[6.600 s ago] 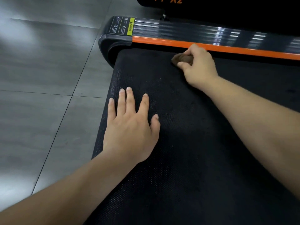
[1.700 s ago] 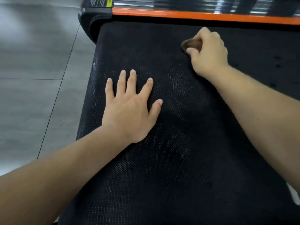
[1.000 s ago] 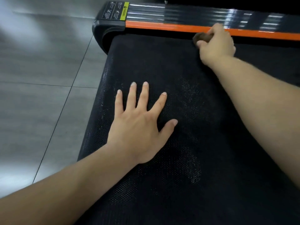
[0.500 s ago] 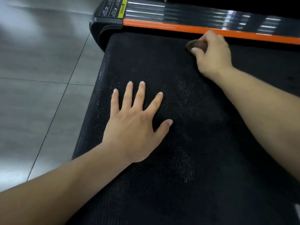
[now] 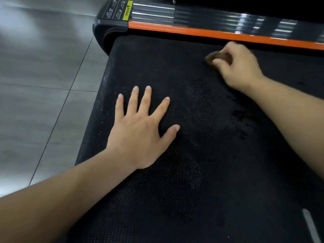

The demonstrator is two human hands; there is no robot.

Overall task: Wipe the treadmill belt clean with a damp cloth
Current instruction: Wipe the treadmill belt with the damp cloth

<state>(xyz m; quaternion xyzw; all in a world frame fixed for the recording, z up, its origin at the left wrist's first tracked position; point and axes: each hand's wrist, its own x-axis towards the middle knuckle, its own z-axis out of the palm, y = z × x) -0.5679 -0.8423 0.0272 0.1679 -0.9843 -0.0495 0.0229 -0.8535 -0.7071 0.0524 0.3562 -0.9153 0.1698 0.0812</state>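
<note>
My left hand (image 5: 138,135) lies flat on the belt (image 5: 192,190); right hand (image 5: 240,67) grips the cloth (image 5: 216,57) by the orange rail (image 5: 210,33), belt stretching away rightward.

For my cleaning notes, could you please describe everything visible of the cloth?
The cloth is a small brown wad, bunched up and mostly hidden in the right hand, whose curled fingers grip it. Only its left end shows, blurred, resting on the black textured belt just short of the orange side rail. Its dampness cannot be judged.
</note>
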